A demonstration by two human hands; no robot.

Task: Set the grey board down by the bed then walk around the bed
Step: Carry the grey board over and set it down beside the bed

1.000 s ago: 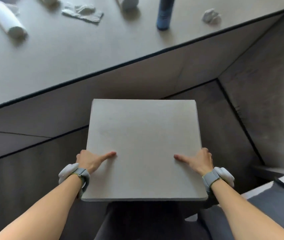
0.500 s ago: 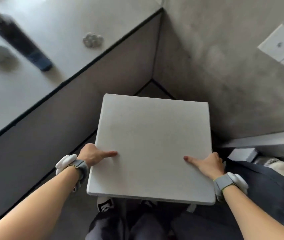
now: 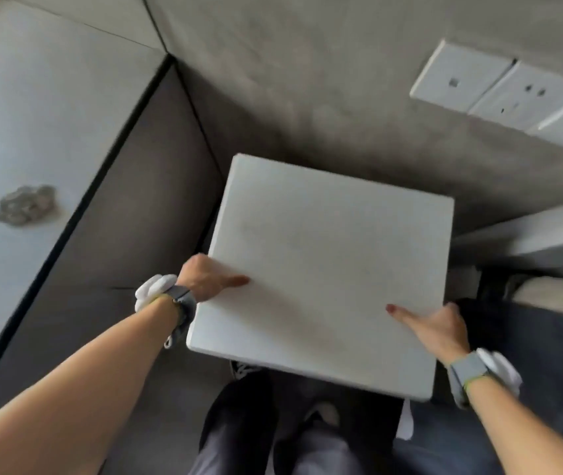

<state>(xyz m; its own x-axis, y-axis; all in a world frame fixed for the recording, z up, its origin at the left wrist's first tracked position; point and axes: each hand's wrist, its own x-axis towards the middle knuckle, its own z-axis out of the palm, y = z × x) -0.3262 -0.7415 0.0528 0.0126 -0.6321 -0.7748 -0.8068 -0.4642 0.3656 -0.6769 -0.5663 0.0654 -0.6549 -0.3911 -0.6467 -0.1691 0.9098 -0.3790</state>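
Note:
I hold a square light-grey board (image 3: pixel 328 265) flat in front of me, above the floor, a little tilted to the right. My left hand (image 3: pixel 206 281) grips its left edge with the thumb lying on top. My right hand (image 3: pixel 439 329) grips its right edge, thumb also on top. The bed (image 3: pixel 530 344), under a dark blue-grey cover, lies at the lower right, just beside the board. My legs and shoes show below the board's near edge.
A grey desk top (image 3: pixel 36 138) with a small crumpled object (image 3: pixel 26 204) runs along the left. A concrete-grey wall (image 3: pixel 324 80) with white sockets (image 3: pixel 513 94) stands straight ahead. A pale shelf (image 3: pixel 527 234) juts out at the right, above a pillow (image 3: pixel 558 296).
My view has swung to the right, from the desk toward the wall corner and the bed. The board has travelled with me, still held by both hands, and now tilts slightly.

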